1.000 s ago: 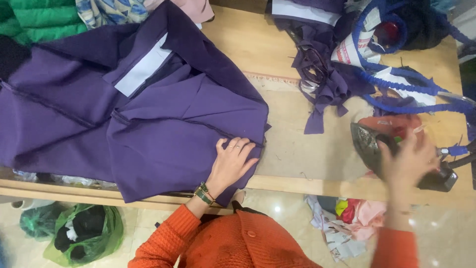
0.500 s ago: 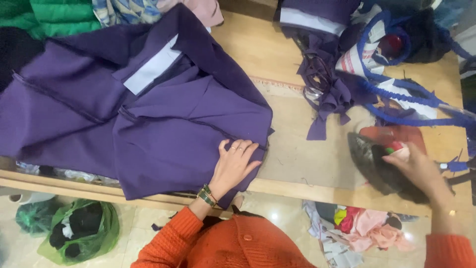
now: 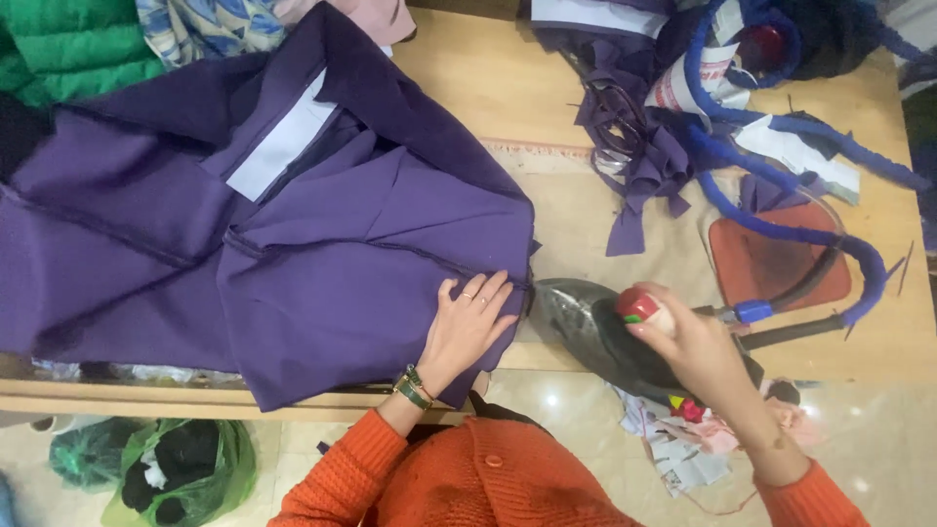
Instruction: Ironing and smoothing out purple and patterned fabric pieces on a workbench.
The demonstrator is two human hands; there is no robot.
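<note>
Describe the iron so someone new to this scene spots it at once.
Start at the big purple garment spread on the wooden table. Just off its right edge, near the table's front, the right hand grips the clothes iron: dark and pointed, with a red handle end and blue-wrapped cord.

Bright, even light; slight motion blur

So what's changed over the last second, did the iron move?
The right hand, gripping the dark metal iron, has carried it left off the red rectangular stand up to the edge of the purple fabric garment. The left hand stays flat on the garment's corner; the cloth has not shifted.
</note>
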